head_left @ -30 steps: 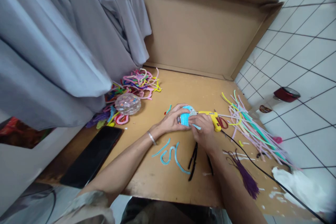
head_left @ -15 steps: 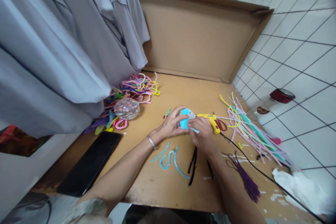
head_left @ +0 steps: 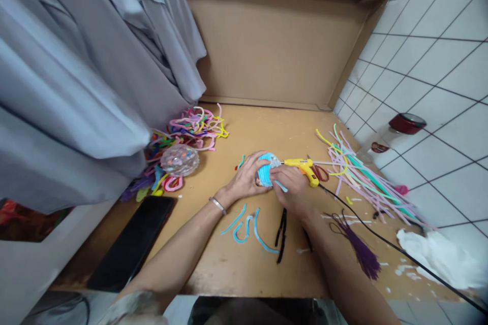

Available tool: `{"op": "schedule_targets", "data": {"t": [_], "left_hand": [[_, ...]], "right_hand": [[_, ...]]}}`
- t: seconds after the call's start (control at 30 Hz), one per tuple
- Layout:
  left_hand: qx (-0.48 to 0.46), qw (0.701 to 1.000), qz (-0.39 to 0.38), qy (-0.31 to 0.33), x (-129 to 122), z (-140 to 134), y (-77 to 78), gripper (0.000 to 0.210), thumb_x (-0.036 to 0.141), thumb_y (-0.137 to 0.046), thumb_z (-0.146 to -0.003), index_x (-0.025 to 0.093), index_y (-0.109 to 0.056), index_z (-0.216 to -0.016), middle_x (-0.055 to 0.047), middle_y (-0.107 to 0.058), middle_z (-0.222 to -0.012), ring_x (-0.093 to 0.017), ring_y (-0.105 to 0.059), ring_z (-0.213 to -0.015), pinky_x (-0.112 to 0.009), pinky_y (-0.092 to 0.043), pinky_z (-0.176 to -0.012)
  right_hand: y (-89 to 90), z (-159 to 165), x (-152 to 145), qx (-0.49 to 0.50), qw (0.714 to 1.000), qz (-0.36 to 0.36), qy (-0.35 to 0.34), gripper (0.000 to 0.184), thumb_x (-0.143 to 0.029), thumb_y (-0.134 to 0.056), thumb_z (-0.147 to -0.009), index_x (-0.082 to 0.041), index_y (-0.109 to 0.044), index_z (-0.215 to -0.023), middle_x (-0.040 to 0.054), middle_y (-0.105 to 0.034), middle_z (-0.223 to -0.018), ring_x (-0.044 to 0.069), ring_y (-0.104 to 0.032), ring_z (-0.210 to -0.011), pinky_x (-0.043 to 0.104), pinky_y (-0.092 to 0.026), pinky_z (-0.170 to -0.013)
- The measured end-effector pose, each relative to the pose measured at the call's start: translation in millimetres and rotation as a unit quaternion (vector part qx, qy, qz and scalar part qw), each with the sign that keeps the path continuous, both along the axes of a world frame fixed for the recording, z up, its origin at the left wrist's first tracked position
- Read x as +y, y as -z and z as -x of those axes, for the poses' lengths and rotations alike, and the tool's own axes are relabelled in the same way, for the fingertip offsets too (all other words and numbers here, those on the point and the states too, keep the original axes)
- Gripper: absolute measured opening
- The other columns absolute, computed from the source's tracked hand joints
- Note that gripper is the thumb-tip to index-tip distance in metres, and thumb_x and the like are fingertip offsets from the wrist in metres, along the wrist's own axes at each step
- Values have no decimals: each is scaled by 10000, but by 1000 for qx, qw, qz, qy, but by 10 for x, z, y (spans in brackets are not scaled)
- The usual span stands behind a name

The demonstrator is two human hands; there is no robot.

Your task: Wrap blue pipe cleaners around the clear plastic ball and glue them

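Note:
My left hand (head_left: 246, 176) is wrapped around a small rounded object (head_left: 268, 167), clear on its right side and covered in rows of light blue fuzzy pipe cleaner. On its near right side, my right hand (head_left: 293, 188) pinches a blue pipe cleaner (head_left: 281, 186) whose loose end sticks out below the fingers. Just beyond that hand lies a yellow hot glue gun (head_left: 305, 166), its nozzle close to the object. Short cut pieces of blue pipe cleaner (head_left: 241, 233) and two black strips (head_left: 281, 236) rest on the table in front of my hands.
Left, a clear faceted ball (head_left: 180, 159) sits by a heap of coloured pipe cleaners (head_left: 196, 124), with a black phone (head_left: 131, 244) nearer. Right are straight pipe cleaners (head_left: 366, 177), a red-lidded jar (head_left: 406, 124), a purple tassel (head_left: 360, 249), white tissue (head_left: 430, 254) and the gun's cord (head_left: 381, 245).
The view has shifted slightly. The wrapped object is turned a little in my left hand, and my right fingers stay pinched at the blue pipe cleaner.

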State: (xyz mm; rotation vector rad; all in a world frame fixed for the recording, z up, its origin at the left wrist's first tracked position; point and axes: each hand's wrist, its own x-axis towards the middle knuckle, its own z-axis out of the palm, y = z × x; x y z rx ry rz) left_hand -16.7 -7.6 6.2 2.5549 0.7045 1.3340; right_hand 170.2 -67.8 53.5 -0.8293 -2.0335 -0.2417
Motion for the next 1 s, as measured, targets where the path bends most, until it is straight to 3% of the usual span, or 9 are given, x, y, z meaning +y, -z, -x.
{"op": "schedule_targets", "data": {"t": [0.17, 0.33, 0.53, 0.7, 0.87, 1.0], "left_hand": [[-15, 1000, 14, 12, 8, 11, 14, 776, 380, -836, -743, 241, -406, -1374, -202, -485, -1452, -341, -503, -1370, -547, -479, -1075], [-5, 1000, 15, 23, 8, 30, 17, 693, 370, -822, -762, 234, -462, -1337, -206, -461, -1472, -343, -500, -1372, -532, -482, -1068], [-8, 1000, 14, 21, 12, 26, 15, 645, 331, -833, -740, 225, -519, -1293, -201, -457, -1489, -350, -490, -1386, -534, -475, -1072], [-36, 999, 15, 31, 9, 1, 28, 659, 319, -845, -720, 218, -530, -1290, -204, -481, -1462, -341, -511, -1368, -536, -486, -1064], [-16, 999, 16, 48, -27, -38, 11, 687, 324, -853, -706, 238, -518, -1299, -188, -477, -1455, -328, -523, -1355, -541, -493, -1067], [2, 999, -6, 43, -31, -24, 8, 690, 311, -854, -716, 239, -499, -1303, -209, -397, -1508, -352, -465, -1411, -563, -489, -1074]], "right_hand": [[8, -2, -1, -6, 1000, 6, -1, 171, -91, -536, -895, -215, -651, -913, 57, -763, -922, 197, -684, -894, 358, -467, -805], [-3, 8, -4, -7, 1000, -11, -1, 159, -84, -539, -895, -206, -641, -896, 61, -765, -919, 192, -683, -889, 347, -462, -786], [54, 0, 2, -12, 999, 33, 15, 204, -95, -505, -884, -221, -666, -882, 68, -772, -957, 202, -692, -921, 373, -485, -826], [134, -26, 38, 52, 997, 57, 24, 281, -135, -456, -900, -231, -694, -1016, 80, -751, -1036, 222, -686, -1016, 418, -499, -915], [262, -63, 154, 138, 968, 164, 128, 373, -344, -371, -1030, -174, -611, -1260, 164, -683, -1233, 265, -625, -1179, 463, -495, -1017], [340, -102, 227, 114, 965, 225, 76, 454, -391, -286, -1060, -151, -597, -1287, 153, -694, -1233, 232, -639, -1160, 393, -499, -1016]]}}
